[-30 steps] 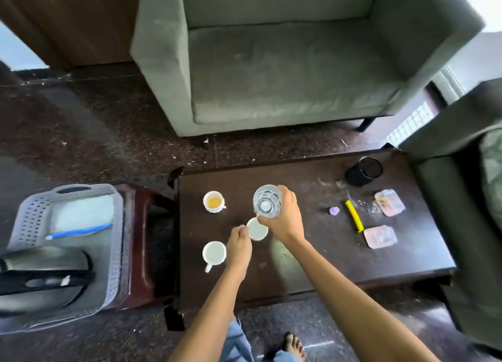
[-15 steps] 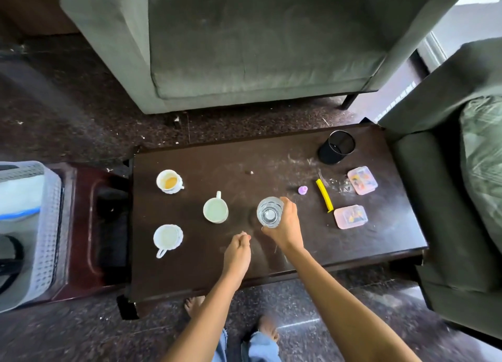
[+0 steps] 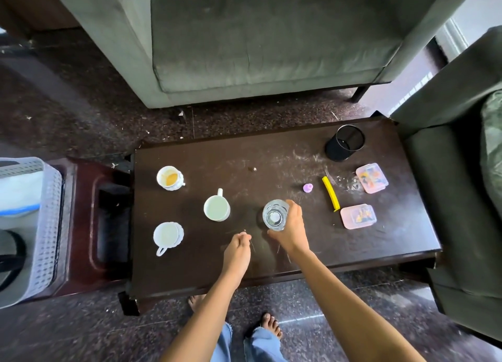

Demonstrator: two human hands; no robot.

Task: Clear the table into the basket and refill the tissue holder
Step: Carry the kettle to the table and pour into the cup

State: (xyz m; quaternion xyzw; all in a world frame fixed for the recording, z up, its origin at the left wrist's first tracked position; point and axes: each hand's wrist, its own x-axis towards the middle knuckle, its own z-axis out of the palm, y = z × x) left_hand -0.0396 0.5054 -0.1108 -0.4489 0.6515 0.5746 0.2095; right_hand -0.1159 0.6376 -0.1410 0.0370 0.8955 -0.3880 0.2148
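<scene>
- Dark wooden table below, grey sofa beyond it at 12 o'clock, white slatted basket on a reddish side stand out at 9 o'clock
- Right hand wrapped round the clear glass, fingers and thumb curled about its wall from the 4 o'clock side
- Left hand just beside, at the glass's 8 o'clock, fingers curled in with nothing seen in them, clear of the glass
- Likely step in hand: carry the glass across to the basket
- Lift straight up first, keep the mouth level, then swing toward 9 o'clock
- Pass well above the white mug at the glass's 9 o'clock, then the stained cup and the plain cup farther out on the same route
- Hold firm around the wall rather than by the rim: probably smooth, slippery and breakable
- Lower it into the basket onto a flat spot, upright, and let go only once settled
- Could spare the left hand for a cup on the same trip
- Glass itself: short, round, transparent, ribbed pattern near the base, apparently empty though hard to be sure from above
- Sits a little toward 5 o'clock of the table's middle; cannot tell whether resting on the wood or just off it
- Left to clear at 1 to 3 o'clock: black mesh holder, purple bit, yellow stick, two pink boxes
</scene>
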